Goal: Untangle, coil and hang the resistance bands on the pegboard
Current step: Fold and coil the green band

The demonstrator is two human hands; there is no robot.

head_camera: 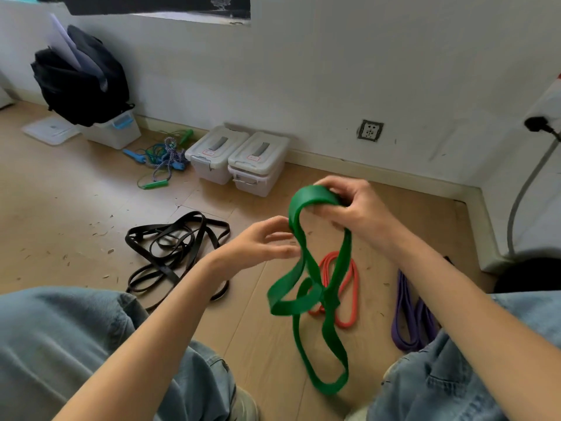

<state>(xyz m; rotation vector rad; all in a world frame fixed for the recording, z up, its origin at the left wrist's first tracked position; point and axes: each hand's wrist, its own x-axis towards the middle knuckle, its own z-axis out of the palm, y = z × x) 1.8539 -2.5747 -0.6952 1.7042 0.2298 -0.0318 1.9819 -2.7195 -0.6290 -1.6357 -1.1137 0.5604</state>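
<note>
A wide green resistance band (pixel 318 287) hangs in twisted loops above the wooden floor. My right hand (pixel 355 208) grips its top bend. My left hand (pixel 267 241) is just left of the band, fingers spread and touching its left strand near the crossing. Under the band lies a coiled red band (pixel 349 287). A purple band (pixel 406 323) lies on the floor by my right knee. A tangled heap of black bands (pixel 173 247) sits to the left. No pegboard is in view.
Two lidded plastic boxes (pixel 239 159) stand against the wall, with tangled skipping ropes (pixel 164 156) beside them. A black backpack (pixel 82 80) rests on another box at back left. A wall socket (pixel 369 130) and a grey cable (pixel 528 189) are at right. My knees in jeans frame the bottom.
</note>
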